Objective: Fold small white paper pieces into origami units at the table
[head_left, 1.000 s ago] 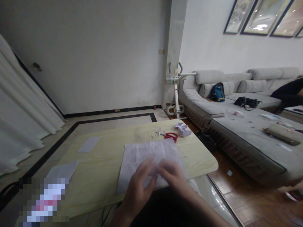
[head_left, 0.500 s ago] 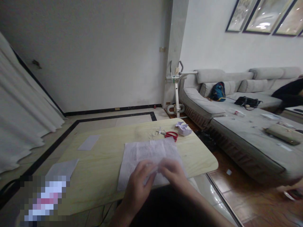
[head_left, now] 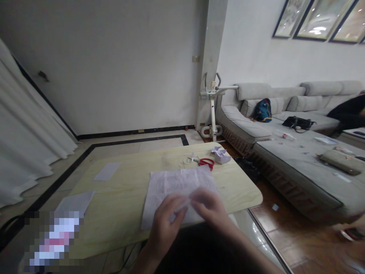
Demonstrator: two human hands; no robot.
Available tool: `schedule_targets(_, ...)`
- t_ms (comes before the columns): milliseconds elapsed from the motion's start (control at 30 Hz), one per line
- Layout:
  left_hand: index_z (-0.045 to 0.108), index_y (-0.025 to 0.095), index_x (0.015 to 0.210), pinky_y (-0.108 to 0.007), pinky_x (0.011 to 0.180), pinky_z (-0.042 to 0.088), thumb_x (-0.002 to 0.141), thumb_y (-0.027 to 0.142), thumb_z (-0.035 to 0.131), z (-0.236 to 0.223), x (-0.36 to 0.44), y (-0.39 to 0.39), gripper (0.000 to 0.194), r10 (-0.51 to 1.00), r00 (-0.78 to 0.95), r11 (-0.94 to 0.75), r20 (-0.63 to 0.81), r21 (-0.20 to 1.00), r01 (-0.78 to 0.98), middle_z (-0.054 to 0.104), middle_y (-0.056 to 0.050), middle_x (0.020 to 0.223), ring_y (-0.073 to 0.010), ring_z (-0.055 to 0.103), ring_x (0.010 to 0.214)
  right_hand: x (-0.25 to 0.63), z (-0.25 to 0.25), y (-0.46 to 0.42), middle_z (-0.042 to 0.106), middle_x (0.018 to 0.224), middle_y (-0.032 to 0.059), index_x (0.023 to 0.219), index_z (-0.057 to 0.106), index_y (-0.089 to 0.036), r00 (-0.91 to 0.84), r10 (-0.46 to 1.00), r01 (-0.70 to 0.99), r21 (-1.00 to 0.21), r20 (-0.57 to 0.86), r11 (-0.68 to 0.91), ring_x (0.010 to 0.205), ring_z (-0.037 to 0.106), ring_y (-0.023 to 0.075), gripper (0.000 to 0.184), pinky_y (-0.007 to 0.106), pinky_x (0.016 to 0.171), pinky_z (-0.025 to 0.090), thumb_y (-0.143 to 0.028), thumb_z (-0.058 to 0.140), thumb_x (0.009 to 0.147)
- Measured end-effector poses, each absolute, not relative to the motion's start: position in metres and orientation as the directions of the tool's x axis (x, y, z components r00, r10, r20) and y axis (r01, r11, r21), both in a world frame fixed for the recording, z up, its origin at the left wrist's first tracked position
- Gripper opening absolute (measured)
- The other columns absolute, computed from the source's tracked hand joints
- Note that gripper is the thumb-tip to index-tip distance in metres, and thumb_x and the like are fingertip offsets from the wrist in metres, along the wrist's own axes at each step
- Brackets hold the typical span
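Observation:
My left hand and my right hand meet fingertip to fingertip over the near part of a large printed sheet. Both are closed in a pinch on a small piece of white paper, mostly hidden by the fingers and blurred. The creased sheet lies flat on the pale wooden table. Just past its far edge are red-handled scissors beside thin white strips. A crumpled or folded paper shape rests right of the scissors.
Two loose paper sheets, a small one and a larger one, lie on the table's left side. Right of the table stands a grey sofa with bags on it. A white exercise machine is behind. Someone in dark clothing sits far right.
My right fingers have shifted slightly up and are blurred by motion. More of the small white piece shows between the hands. The things on the table stay put.

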State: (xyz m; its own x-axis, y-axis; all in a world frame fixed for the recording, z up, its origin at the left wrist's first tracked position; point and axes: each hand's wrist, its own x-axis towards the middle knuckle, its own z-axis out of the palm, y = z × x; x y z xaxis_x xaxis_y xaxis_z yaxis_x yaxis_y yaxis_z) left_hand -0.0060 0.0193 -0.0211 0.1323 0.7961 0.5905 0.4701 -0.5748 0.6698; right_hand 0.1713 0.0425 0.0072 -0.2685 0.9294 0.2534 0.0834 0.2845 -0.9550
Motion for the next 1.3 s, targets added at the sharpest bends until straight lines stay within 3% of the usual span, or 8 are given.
schedule_targets(233, 0.064, 0.023, 0.106, -0.032, 0.088, 0.054, 0.088, 0.018, 0.061, -0.018, -0.003, 0.017, 0.018, 0.859, 0.087, -0.492, 0.504, 0.768, 0.41, 0.071, -0.004, 0.103, -0.0196, 0.066, 0.099, 0.173, 0.003, 0.043, 0.064, 0.075, 0.0034, 0.081, 0.07, -0.019, -0.301, 0.865, 0.137, -0.879, 0.402, 0.456, 0.072, 0.059, 0.0186, 0.008, 0.03, 0.067, 0.046, -0.025, 0.067, 0.084)
schedule_targets(533, 0.067, 0.022, 0.104, -0.028, 0.076, 0.055, 0.089, 0.026, 0.058, -0.011, -0.005, 0.011, 0.018, 0.926, 0.072, -0.373, 0.371, 0.867, 0.331, 0.073, -0.004, 0.1, -0.0198, 0.07, 0.089, 0.172, 0.004, 0.043, 0.067, 0.072, 0.0028, 0.076, 0.071, -0.019, -0.225, 0.871, 0.109, -0.877, 0.437, 0.468, 0.069, 0.06, 0.0176, 0.015, 0.029, 0.066, 0.046, -0.03, 0.069, 0.086)
schedule_targets(833, 0.07, 0.021, 0.096, -0.024, 0.062, 0.054, 0.083, 0.029, 0.064, 0.001, 0.005, 0.008, 0.016, 0.983, -0.067, -0.159, 0.172, 0.973, 0.168, 0.072, 0.001, 0.067, -0.0155, 0.067, 0.062, 0.167, 0.005, 0.039, 0.064, 0.071, 0.0021, 0.074, 0.069, -0.019, -0.163, 0.904, 0.078, -0.909, 0.394, 0.41, 0.067, 0.058, 0.017, 0.015, 0.028, 0.062, 0.046, -0.029, 0.067, 0.085)
schedule_targets(1100, 0.072, 0.018, 0.095, -0.025, 0.057, 0.052, 0.084, 0.042, 0.061, -0.005, 0.004, 0.008, 0.028, 0.98, -0.104, -0.16, 0.172, 0.981, 0.113, 0.069, 0.0, 0.06, -0.0169, 0.061, 0.057, 0.165, 0.006, 0.038, 0.064, 0.071, 0.0033, 0.075, 0.068, -0.019, -0.137, 0.879, 0.131, -0.871, 0.457, 0.473, 0.067, 0.059, 0.0182, 0.013, 0.03, 0.063, 0.046, -0.026, 0.064, 0.085)
schedule_targets(1300, 0.071, 0.016, 0.099, -0.025, 0.059, 0.052, 0.089, 0.041, 0.056, -0.007, -0.002, 0.012, 0.031, 0.98, -0.052, -0.179, 0.192, 0.967, 0.182, 0.068, -0.001, 0.061, -0.0162, 0.061, 0.059, 0.165, 0.006, 0.039, 0.063, 0.071, 0.0024, 0.077, 0.07, -0.019, -0.158, 0.915, 0.126, -0.911, 0.372, 0.393, 0.067, 0.059, 0.0178, 0.01, 0.029, 0.063, 0.046, -0.027, 0.068, 0.082)
